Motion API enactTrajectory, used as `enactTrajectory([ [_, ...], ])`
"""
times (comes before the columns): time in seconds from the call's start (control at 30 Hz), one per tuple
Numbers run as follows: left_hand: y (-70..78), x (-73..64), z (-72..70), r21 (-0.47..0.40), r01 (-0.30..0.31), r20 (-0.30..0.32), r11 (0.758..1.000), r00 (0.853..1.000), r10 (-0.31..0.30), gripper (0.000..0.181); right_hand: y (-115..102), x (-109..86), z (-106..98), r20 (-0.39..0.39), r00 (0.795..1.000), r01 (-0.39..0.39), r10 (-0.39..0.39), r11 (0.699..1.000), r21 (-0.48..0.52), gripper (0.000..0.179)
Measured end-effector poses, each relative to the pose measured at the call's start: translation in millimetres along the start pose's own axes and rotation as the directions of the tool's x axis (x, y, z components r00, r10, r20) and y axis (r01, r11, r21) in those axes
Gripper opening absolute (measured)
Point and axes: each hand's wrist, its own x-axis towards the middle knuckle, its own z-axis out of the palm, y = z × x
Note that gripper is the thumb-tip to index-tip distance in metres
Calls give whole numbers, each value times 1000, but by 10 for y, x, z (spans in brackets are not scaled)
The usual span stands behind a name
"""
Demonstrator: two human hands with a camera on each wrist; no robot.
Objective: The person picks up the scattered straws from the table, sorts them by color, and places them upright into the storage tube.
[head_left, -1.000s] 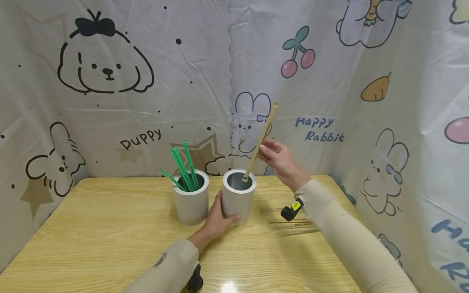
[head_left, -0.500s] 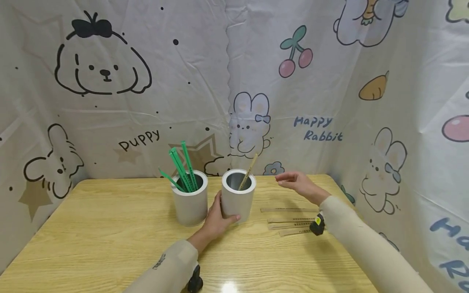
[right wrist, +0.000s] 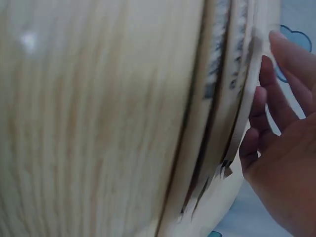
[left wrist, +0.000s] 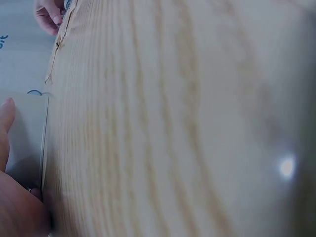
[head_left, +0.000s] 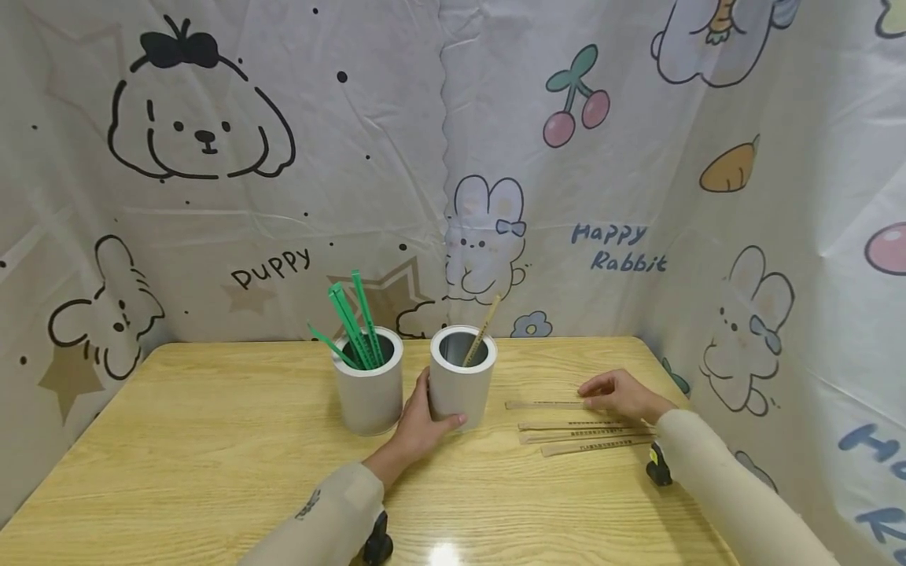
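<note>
**Left hand point(head_left: 419, 424) grips cup point(head_left: 467, 393); right hand point(head_left: 623, 395) at straws**

Right fingertips meet the back tan straw point(head_left: 541, 405); pinched or not, can't tell. Hand lower than half a second ago: attention likely back on the four table straws point(head_left: 594, 448). One tan straw point(head_left: 484, 334) leans in the cup.

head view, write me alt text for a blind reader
A left hand grips a white cup with a tan stick in it; the right hand is at the farthest of several tan sticks lying on a wooden table. Left of the gripped cup, a second white cup holds green sticks.
</note>
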Motion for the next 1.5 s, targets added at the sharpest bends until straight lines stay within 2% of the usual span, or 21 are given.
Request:
enactTrajectory([
  [0.27, -5, 8, 6, 0, 18, 5, 1000, 1000, -18, 105, 58, 4, 51, 5, 1000, 2, -2, 1000, 5, 23],
  [0.47, -18, 5, 11, 5, 19, 4, 1000, 1000, -19, 106, -7, 27, 72, -2, 999, 34, -35, 995, -89, 9],
  [0.57, -19, 7, 5, 9, 18, 7, 1000, 1000, -18, 106, -80, 60, 47, -8, 999, 53, -54, 994, -100, 9],
  [0.67, -15, 8, 0, 0, 20, 12, 1000, 1000, -20, 106, -233, 124, 15, -50, 998, 36, -40, 997, -64, 14],
  [0.8, -15, 13, -6, -4, 14, 5, 1000, 1000, -14, 106, -539, 215, -33, -108, 994, 10, -6, 999, 40, 26],
  [0.93, -16, 19, -5, 10, 10, 3, 1000, 1000, -10, 106, -871, 280, -79, -159, 987, 40, -6, 976, 212, 28],
  [1.0, -16, 19, -3, 10, 11, 5, 1000, 1000, -12, 106, -1042, 314, -91, -192, 981, 88, -25, 941, 327, 18],
  [1.03, -21, 17, 0, 10, 13, 6, 1000, 1000, -13, 106, -1128, 329, -92, -205, 978, 120, -38, 908, 402, 12],
  [1.1, -28, 10, 7, 3, 16, 9, 1000, 1000, -16, 106, -1303, 352, -91, -233, 971, 181, -60, 821, 542, 10],
  [1.17, -38, 7, 9, 0, 11, 10, 1000, 1000, -11, 106, -1480, 357, -93, -254, 963, 237, -86, 717, 655, 18],
  [1.23, -42, 4, 7, -2, 10, 11, 1000, 1000, -10, 106, -1653, 349, -96, -270, 957, 275, -106, 621, 734, 23],
  [1.27, -45, 5, 6, -1, 9, 11, 1000, 1000, -9, 106, -1734, 341, -96, -277, 954, 290, -115, 592, 752, 24],
  [1.3, -45, 7, 4, -1, 9, 11, 1000, 1000, -9, 106, -1809, 333, -93, -282, 951, 302, -126, 569, 765, 25],
  [1.4, -44, 12, 0, 1, 15, 11, 1000, 1000, -15, 107, -1990, 321, -56, -285, 947, 320, -149, 523, 790, 24],
  [1.5, -37, 16, -6, -1, 18, 11, 1000, 1000, -18, 107, -2073, 353, 37, -278, 948, 318, -156, 521, 792, 25],
])
